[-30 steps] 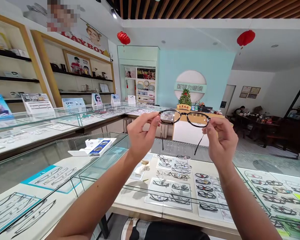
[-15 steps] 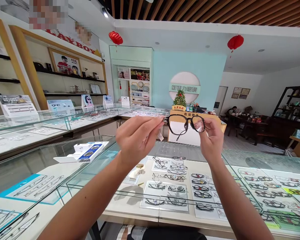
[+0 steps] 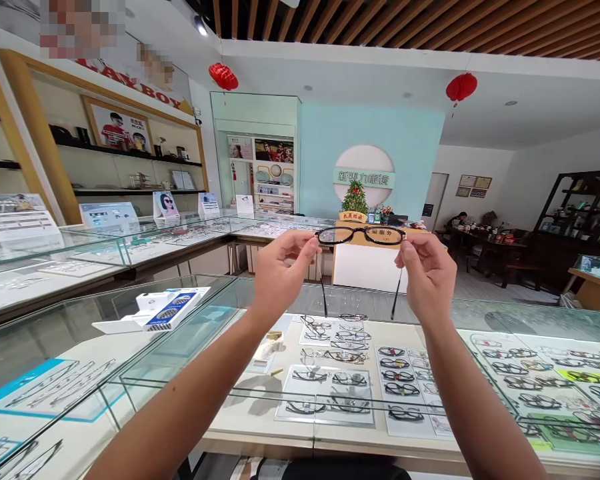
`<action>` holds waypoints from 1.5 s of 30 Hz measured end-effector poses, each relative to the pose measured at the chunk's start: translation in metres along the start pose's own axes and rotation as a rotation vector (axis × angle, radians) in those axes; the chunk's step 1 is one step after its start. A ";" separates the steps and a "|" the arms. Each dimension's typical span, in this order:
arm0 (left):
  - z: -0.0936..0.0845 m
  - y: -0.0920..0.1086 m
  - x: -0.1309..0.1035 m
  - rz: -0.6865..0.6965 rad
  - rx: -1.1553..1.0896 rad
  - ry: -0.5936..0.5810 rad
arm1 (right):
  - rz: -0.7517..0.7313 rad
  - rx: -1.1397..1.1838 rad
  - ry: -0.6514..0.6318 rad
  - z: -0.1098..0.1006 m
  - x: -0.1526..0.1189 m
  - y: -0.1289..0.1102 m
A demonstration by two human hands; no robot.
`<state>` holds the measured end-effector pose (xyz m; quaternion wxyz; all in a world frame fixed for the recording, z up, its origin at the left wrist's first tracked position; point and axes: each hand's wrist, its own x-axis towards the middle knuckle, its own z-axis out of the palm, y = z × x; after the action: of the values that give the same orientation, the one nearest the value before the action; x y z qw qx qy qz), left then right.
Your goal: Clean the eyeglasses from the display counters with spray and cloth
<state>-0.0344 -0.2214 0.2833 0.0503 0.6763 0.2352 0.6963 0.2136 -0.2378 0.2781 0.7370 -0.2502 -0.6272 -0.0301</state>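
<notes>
Eyeglasses (image 3: 361, 235) between both hands; left hand's (image 3: 284, 270) fingertips partly hidden.

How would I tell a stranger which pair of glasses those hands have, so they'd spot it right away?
Find the turquoise wall with the round sign. Below the sign, between the left hand and right hand, are the black glasses, legs pointing down. Nearby pairs lie in the glass case; this one is held up in the air.
</notes>
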 end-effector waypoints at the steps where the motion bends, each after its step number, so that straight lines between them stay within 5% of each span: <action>1: 0.002 -0.004 0.000 -0.057 -0.063 -0.041 | 0.000 -0.011 0.000 -0.001 0.000 -0.002; 6: 0.011 -0.017 -0.004 -0.089 -0.090 -0.073 | -0.036 -0.067 0.018 -0.004 -0.002 -0.012; 12: 0.016 -0.023 -0.009 0.248 0.171 0.109 | -0.096 -0.079 0.037 -0.006 0.000 -0.008; 16: 0.018 -0.027 -0.007 0.344 0.262 0.153 | -0.061 -0.083 0.034 -0.007 -0.002 0.009; 22: 0.031 -0.043 -0.015 0.219 0.184 0.043 | 0.104 -0.040 -0.002 -0.010 -0.019 0.058; 36: 0.087 -0.205 -0.100 -0.238 -0.017 -0.177 | 0.424 -0.058 -0.229 0.000 -0.104 0.196; 45: 0.102 -0.279 -0.165 -0.342 -0.015 -0.104 | 0.534 -0.080 -0.276 0.018 -0.158 0.261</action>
<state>0.0082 -0.0126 0.0191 0.1849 0.6612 0.3387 0.6434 0.2574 -0.0449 0.0452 0.6164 -0.4365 -0.6318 0.1743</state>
